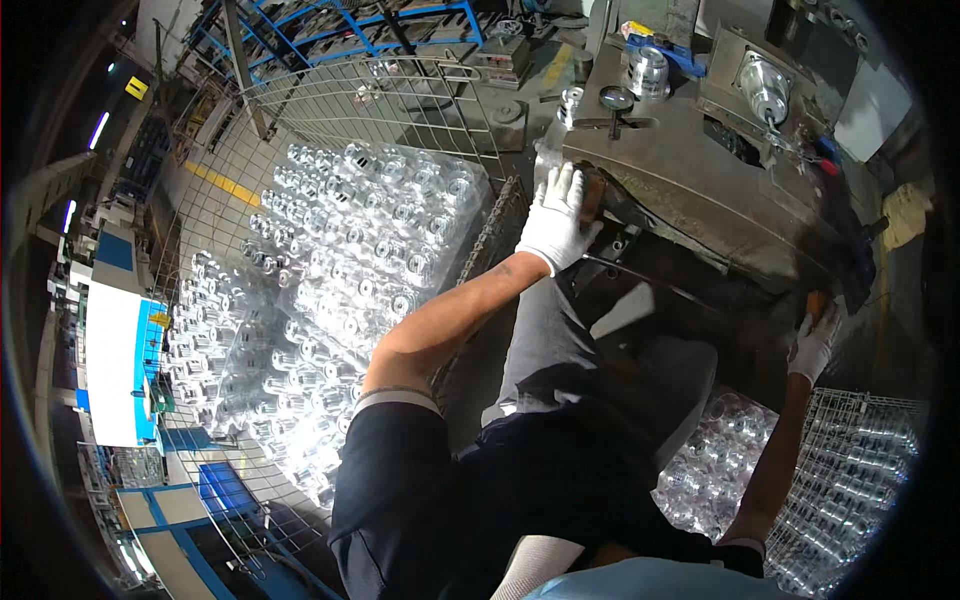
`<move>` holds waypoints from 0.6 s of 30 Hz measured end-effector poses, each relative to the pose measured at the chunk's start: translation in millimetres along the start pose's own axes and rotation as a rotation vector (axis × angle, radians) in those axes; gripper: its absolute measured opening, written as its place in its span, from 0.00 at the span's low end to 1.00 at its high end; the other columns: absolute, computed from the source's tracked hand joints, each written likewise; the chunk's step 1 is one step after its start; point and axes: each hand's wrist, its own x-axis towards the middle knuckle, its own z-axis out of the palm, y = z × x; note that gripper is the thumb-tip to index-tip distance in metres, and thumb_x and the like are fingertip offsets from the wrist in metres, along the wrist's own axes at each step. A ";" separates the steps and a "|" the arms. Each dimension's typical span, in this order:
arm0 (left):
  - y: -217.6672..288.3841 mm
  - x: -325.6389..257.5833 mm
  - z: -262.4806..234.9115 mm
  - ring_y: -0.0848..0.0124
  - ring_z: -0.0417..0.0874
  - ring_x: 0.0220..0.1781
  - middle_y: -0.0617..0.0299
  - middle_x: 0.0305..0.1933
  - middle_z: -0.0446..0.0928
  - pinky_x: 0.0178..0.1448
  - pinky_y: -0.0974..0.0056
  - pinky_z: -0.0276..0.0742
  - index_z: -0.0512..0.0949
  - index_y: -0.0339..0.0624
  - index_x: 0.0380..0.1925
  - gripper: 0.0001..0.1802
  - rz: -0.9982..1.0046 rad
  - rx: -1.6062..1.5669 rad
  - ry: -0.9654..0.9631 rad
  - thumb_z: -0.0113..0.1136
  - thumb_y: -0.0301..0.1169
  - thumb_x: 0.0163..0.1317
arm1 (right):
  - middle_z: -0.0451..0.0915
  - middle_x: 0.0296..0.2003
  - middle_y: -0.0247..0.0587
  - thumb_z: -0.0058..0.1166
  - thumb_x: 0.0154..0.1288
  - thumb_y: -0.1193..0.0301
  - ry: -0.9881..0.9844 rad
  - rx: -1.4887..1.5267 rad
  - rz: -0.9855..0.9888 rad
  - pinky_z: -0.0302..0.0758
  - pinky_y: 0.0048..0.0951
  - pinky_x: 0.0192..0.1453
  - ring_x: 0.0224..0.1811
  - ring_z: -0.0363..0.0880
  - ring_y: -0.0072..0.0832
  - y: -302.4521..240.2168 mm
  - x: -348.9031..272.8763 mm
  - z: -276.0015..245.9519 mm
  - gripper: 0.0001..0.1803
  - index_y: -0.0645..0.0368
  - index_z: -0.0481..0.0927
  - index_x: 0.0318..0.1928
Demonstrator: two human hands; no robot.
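My left hand (556,218), in a white glove, presses on a round orange button (592,196) at the left front edge of a grey metal machine table (700,190). My right hand (814,342), also gloved in white, covers a second orange button (816,298) at the table's right front edge. Both hands lie flat on the buttons and hold nothing else. Shiny round metal parts (648,70) sit on the machine top beyond my hands.
A wire mesh cage (400,110) at my left is filled with several shiny metal parts (350,250) under plastic film. Another wire basket (850,480) of similar parts stands at my lower right. Blue steel racks (330,30) stand at the back.
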 end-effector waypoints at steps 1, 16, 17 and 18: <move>-0.9 0.3 3.9 0.39 0.52 0.77 0.36 0.74 0.52 0.74 0.38 0.53 0.52 0.30 0.70 0.51 -0.020 0.012 -0.037 0.68 0.45 0.55 | 0.56 0.72 0.58 0.40 0.75 0.54 -0.027 -0.032 0.056 0.58 0.47 0.75 0.74 0.55 0.53 -0.5 2.3 1.6 0.34 0.58 0.55 0.74; 1.9 2.2 5.1 0.40 0.50 0.78 0.47 0.77 0.51 0.75 0.29 0.39 0.55 0.35 0.72 0.50 -0.015 0.233 -0.111 0.65 0.47 0.54 | 0.52 0.74 0.53 0.45 0.70 0.53 -0.083 -0.161 0.055 0.52 0.45 0.77 0.77 0.51 0.48 -21.5 -9.4 -17.3 0.41 0.62 0.51 0.74; 2.0 1.2 4.2 0.40 0.49 0.78 0.47 0.77 0.51 0.74 0.29 0.39 0.54 0.35 0.72 0.50 -0.012 0.212 -0.107 0.65 0.47 0.54 | 0.52 0.75 0.53 0.46 0.69 0.53 -0.114 -0.198 0.051 0.52 0.45 0.78 0.77 0.50 0.48 -21.7 -10.2 -18.2 0.41 0.62 0.51 0.74; 1.4 -0.3 2.7 0.39 0.49 0.78 0.44 0.77 0.50 0.75 0.30 0.41 0.53 0.35 0.72 0.50 0.019 0.233 -0.081 0.64 0.48 0.56 | 0.51 0.75 0.53 0.47 0.69 0.54 -0.062 -0.108 0.041 0.51 0.45 0.78 0.78 0.47 0.49 -21.1 -11.7 -20.4 0.42 0.64 0.51 0.74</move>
